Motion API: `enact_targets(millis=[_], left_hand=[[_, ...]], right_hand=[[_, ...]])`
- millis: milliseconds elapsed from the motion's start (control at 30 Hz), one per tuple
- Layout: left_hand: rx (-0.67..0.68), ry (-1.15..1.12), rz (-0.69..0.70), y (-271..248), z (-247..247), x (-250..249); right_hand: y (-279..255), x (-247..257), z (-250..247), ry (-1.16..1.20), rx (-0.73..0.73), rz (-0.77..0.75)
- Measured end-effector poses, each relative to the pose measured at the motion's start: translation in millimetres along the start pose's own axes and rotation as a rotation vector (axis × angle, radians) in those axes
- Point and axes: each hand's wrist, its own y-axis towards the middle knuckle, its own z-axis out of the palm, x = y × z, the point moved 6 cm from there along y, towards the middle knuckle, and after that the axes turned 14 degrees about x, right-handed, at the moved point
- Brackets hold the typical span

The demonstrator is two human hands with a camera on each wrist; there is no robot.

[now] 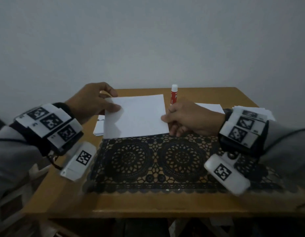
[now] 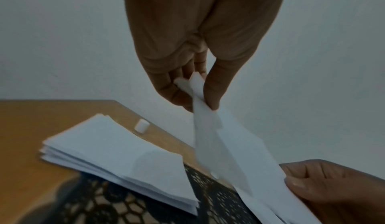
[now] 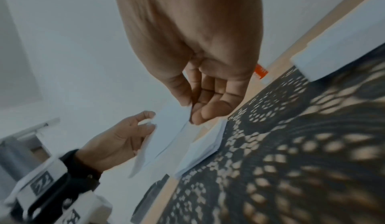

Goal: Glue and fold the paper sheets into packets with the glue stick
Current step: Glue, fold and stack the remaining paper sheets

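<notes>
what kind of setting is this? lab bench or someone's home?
Probably a home: a small wooden table against a bare wall, covered with a black lace mat, with paper stacks and a glue stick.

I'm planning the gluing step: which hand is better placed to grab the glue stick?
Right, probably. The right hand sits just in front of the upright glue stick; the left hand pinches the sheet's far side.

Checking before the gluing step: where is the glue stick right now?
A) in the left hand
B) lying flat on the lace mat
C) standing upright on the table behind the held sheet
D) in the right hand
C: the glue stick stands upright on the table, while both hands hold the paper sheet.
</notes>
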Motion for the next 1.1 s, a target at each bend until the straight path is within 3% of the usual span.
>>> enact_targets(millis=[100,200,367,500,733,867,967,1100], left_hand=[[-0.138,-0.053,-0.128,6,-26,21],[-0.106,-0.043,-0.31,13,-34,49],[-0.149,0.229,-0.336,29,-47,66],[-0.085,0.376,-0.304,40,-45,74],[0.145,0.666,-0.413,39,-26,87],[0.114,0.819,-0.357,34,-19,78],[0.022,0.911,-0.2,28,-8,60],[0.072,0.941,0.028,23,30,26]], right_hand=[[28,8,3,0.109,-0.017,0.015],[55,8,9,0.173,-0.003,0.059],[89,4,15,-0.019,-0.039,0.139],[103,3,19,-0.242,-0.043,0.184],[113,1,19,-0.563,-0.062,0.18],[97,8,10,-0.563,-0.116,0.063],[64,15,-10,-0.631,-0.208,-0.052],[12,1,-57,-0.834,-0.371,-0.055]])
